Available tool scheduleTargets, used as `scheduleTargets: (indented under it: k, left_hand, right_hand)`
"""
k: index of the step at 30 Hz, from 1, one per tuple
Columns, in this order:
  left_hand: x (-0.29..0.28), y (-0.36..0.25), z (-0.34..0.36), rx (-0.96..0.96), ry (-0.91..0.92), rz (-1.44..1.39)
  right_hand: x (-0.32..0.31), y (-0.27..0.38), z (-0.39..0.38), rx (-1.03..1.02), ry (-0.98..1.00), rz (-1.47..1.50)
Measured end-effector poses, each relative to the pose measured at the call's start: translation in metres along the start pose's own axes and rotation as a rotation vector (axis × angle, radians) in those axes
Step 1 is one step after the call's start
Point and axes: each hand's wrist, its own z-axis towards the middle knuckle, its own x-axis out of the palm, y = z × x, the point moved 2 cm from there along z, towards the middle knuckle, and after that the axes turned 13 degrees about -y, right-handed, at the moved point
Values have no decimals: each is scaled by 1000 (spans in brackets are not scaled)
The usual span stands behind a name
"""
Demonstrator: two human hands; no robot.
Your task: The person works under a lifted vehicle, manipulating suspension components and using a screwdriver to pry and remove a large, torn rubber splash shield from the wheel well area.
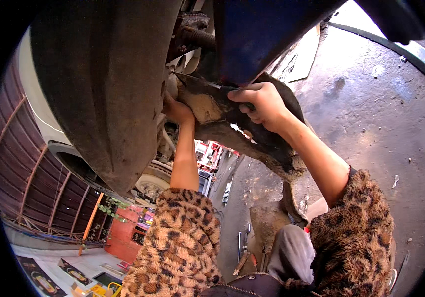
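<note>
A dirt-caked black plastic splash shield [267,153] hangs down under the car, with a torn or cut-out opening in it. At its upper part, my right hand [263,105] is closed, thumb pointing left, around something dark whose kind I cannot make out. My left hand [177,110] reaches up between the shield and the large brown-grey wheel-arch panel [98,79]; its fingers are hidden there. A dark blue panel [252,39] hangs just above my right hand. Below my left forearm a brake disc [151,184] shows.
A threaded or coiled part [198,37] sits at the top. Hand tools, one a long metal bar [239,245], lie on the stained concrete floor [371,133] near my knee [292,252]. At the left stand a red cabinet [123,232] and an orange pole [91,222].
</note>
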Motion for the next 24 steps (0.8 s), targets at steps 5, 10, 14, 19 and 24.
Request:
scheduleTargets:
  k: [5, 10, 14, 19, 24]
  left_hand:
    - [-14, 26, 1, 54, 141, 255]
    - [4, -7, 3, 52, 141, 282]
    - [0, -11, -4, -461, 29, -172]
    - [-11, 8, 9, -99, 80, 34]
    - [-5, -41, 2, -496, -74, -326]
  right_hand:
    - [6, -23, -1, -3, 13, -7]
    - [8, -45, 7, -175, -45, -33]
    - [-4, -28, 10, 30, 18, -37]
    - [2, -20, 14, -129, -14, -154]
    - [-3, -21, 24, -375, -104, -332]
